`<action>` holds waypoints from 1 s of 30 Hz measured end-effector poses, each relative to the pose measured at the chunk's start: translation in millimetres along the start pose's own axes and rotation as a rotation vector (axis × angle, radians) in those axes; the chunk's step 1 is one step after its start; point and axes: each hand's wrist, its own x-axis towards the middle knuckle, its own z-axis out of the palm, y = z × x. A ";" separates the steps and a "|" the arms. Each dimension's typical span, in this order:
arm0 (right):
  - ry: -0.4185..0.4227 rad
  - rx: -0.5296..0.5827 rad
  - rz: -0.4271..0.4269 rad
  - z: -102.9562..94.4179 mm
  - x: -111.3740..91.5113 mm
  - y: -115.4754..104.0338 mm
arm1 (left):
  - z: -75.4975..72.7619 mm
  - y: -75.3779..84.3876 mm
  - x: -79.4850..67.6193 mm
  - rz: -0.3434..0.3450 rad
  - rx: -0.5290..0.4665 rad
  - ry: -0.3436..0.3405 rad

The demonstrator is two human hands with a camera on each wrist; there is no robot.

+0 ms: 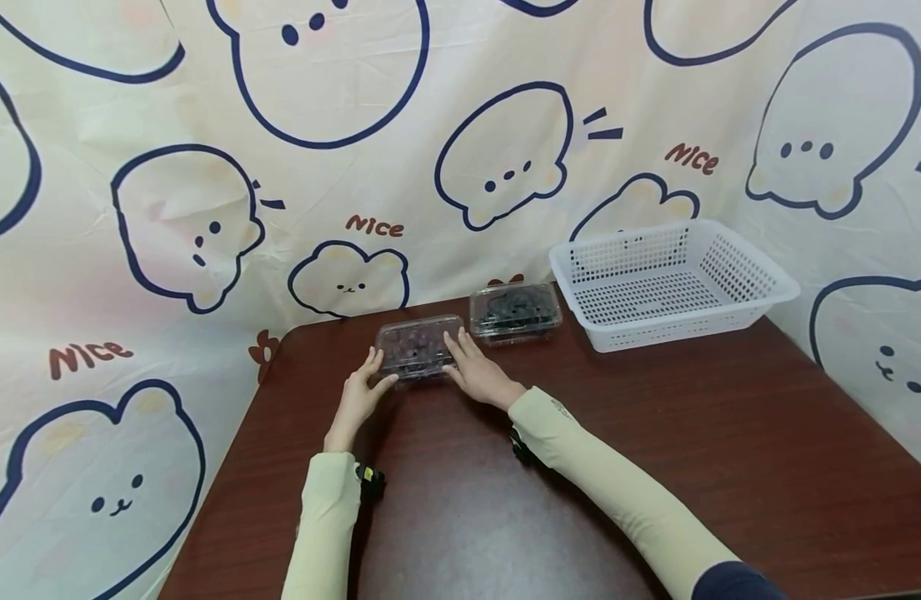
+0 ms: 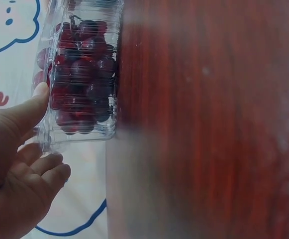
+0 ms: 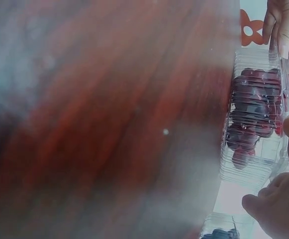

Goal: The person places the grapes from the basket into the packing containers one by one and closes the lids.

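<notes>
A clear plastic clamshell box (image 1: 418, 354) of dark red grapes (image 2: 82, 69) sits at the back left of the table, its lid down. My left hand (image 1: 358, 396) holds its left end, the thumb at the lid's front rim and the fingers bent by the corner. At the right end my right hand (image 1: 481, 373) holds the lid edge, fingers over the top and thumb at the front. In the right wrist view, the right hand (image 3: 281, 194) has its thumb at the rim and its other fingertips beside the corner.
A second clear box (image 1: 516, 312) with dark contents stands right of the grapes. Beyond it, a white perforated plastic basket (image 1: 655, 329) sits at the back right of the brown table (image 1: 655, 442). A printed cloth (image 1: 340, 183) hangs behind.
</notes>
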 end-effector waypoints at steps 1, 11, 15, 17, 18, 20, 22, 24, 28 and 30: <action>-0.003 -0.002 0.005 -0.1 0.6 0.1 | -0.2 0.6 0.4 0.001 -0.002 0.001; -0.034 0.011 0.019 0.0 6.3 2.0 | 0.3 1.1 3.3 -0.015 -0.008 0.004; -0.035 0.015 0.012 0.6 8.1 3.8 | -0.2 1.0 5.2 -0.009 -0.010 0.003; -0.042 0.014 0.014 -0.3 8.3 3.3 | -0.3 0.6 5.8 -0.009 -0.013 0.002; -0.047 0.013 0.016 -1.0 8.3 2.8 | -0.7 0.5 5.9 -0.011 -0.014 -0.002; -0.054 0.019 0.018 -2.4 8.2 1.4 | -1.2 0.4 6.1 -0.013 -0.015 -0.007; -0.062 0.028 0.022 -3.9 8.0 -0.2 | -1.5 0.1 6.7 -0.015 -0.013 -0.008; -0.066 0.036 0.026 -5.0 8.1 -1.4 | -1.3 -0.5 7.6 -0.017 -0.011 -0.009; -0.076 0.044 0.037 -6.5 9.2 -2.9 | -0.6 -1.9 10.1 -0.021 -0.005 -0.007; -0.079 0.052 0.042 -7.3 9.9 -3.3 | -0.4 -1.8 11.3 -0.023 -0.004 -0.005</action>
